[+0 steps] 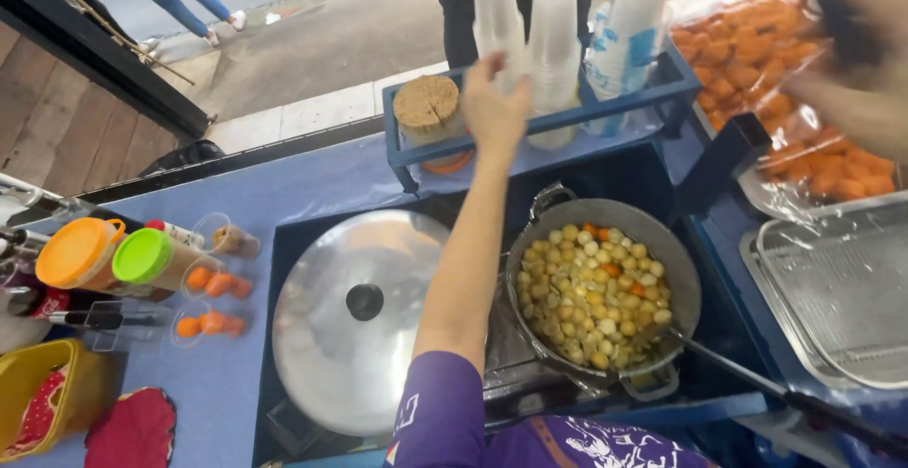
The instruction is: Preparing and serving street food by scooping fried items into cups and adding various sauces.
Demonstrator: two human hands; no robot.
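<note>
Blue cloth covers the table [236,373] we stand behind, a street stall facing pavement where other people pass and one stands at the far edge. Our left hand [494,109] reaches across to the blue rack [605,113] along the far edge, its fingers curled around the bottom of a stack of clear plastic cups [497,14]; the stacks stand upright in the rack, we judge, so that one cup can be pulled off from the cook's side. Beside them stand a second clear stack [553,24] and a stack of white cups with blue print [632,24], and at the rack's left end a jar with a cork lid [427,109].

Our right hand [856,80] is blurred near the right edge, over bags of orange fried pieces [757,43]; whether it grips anything we cannot tell.

Below the left arm, sunk into the middle of the table, a pan [662,241] holds yellow and orange balls in liquid, a dark-handled ladle [728,364] resting in it towards the near right corner. Left of it a domed metal lid [359,326] covers a second pan. A wire tray [837,288] lies at the right edge, likely for draining. Sauce bottles with orange [76,252] and green [144,255] caps and small cups of orange balls [216,284] sit by the left edge.
</note>
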